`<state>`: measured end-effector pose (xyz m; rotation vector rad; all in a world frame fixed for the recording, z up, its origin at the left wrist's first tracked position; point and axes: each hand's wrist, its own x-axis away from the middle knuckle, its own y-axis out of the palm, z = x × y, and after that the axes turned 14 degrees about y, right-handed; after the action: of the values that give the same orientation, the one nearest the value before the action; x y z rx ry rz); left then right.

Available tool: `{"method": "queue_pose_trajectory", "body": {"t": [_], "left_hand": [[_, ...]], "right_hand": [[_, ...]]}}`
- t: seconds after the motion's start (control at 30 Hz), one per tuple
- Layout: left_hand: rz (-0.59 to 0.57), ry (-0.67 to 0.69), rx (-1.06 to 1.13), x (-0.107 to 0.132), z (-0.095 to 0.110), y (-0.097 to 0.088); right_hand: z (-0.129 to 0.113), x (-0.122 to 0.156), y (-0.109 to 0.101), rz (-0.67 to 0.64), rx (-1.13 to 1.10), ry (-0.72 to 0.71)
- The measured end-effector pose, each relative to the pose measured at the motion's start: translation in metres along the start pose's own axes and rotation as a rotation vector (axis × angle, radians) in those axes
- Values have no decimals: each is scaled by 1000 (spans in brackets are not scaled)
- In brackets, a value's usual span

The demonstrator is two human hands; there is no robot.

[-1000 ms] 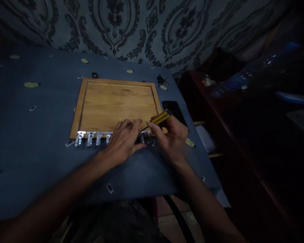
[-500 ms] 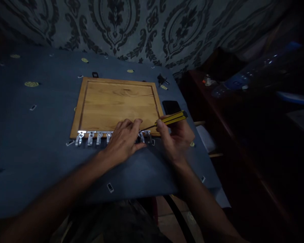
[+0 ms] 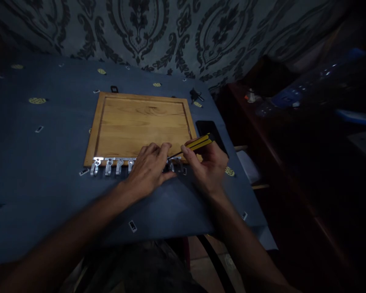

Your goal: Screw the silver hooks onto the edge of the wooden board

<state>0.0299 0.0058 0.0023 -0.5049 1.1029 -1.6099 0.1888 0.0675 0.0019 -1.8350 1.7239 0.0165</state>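
A wooden board point(image 3: 143, 124) with a raised frame lies flat on the table. Along its near edge runs a metal hook rail point(image 3: 98, 158), its silver hooks hanging over the edge. My left hand point(image 3: 148, 167) grips the rail right of the middle, fingers on top and thumb below at the front, covering several hooks. In my right hand point(image 3: 209, 165) is a screwdriver point(image 3: 199, 142) with a yellow and black handle. It tilts down to the left, its tip meeting the rail beside my left fingertips. The exact contact point is too small to make out.
A dark phone point(image 3: 210, 130) lies right of the board. Small black items point(image 3: 196, 95) sit beyond its far right corner, and a black ring-shaped piece point(image 3: 114, 88) at its far left. A plastic bottle point(image 3: 288, 95) is on the dark furniture to the right.
My right hand and the screwdriver handle have shifted a little left, uncovering more of the phone. The left hand and the board stay in place.
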Motion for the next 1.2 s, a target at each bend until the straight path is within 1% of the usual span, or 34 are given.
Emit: {"method": "queue_pose_trajectory", "body": {"t": [0.1, 0.17, 0.23, 0.3, 0.37, 0.43, 0.53, 0.6, 0.67, 0.7, 0.77, 0.83, 0.9, 0.97, 1.03, 1.13, 1.2], "left_hand": [[20, -3, -2, 0, 0, 1], [34, 5, 2, 0, -1, 1], [42, 10, 5, 0, -2, 2], [52, 11, 8, 1, -2, 4], [61, 9, 10, 1, -2, 4], [63, 2, 12, 1, -2, 4], [50, 2, 6, 1, -2, 4], [43, 10, 1, 1, -2, 4], [36, 22, 0, 1, -2, 3], [34, 25, 0, 1, -2, 3], [34, 29, 0, 2, -2, 2], [34, 26, 4, 2, -2, 1], [31, 26, 10, 2, -1, 1], [24, 19, 10, 2, -2, 1], [22, 11, 10, 2, -2, 1], [24, 17, 13, 1, -1, 2], [22, 18, 9, 1, -1, 1]], "right_hand": [[-5, -4, -5, -147, -105, 131], [-8, -7, -11, -252, -148, 180], [-9, -9, -15, -329, -146, 177], [-7, -10, -17, -344, -121, 144], [-4, -8, -15, -285, -89, 86], [-3, -5, -10, -164, -37, 3], [-4, 1, -2, 22, 120, -117], [-6, 4, 2, 82, 212, -164], [-5, 5, 5, 95, 228, -162], [-4, 5, 6, 93, 199, -144], [0, 6, 7, 105, 91, -79], [4, 8, 6, 166, -49, -20], [7, 9, 4, 225, -135, 12], [9, 9, 2, 224, -124, 29], [10, 9, 1, 175, -57, 39], [10, 8, 1, 116, 16, 3], [9, 8, 1, 106, 35, -23]]}}
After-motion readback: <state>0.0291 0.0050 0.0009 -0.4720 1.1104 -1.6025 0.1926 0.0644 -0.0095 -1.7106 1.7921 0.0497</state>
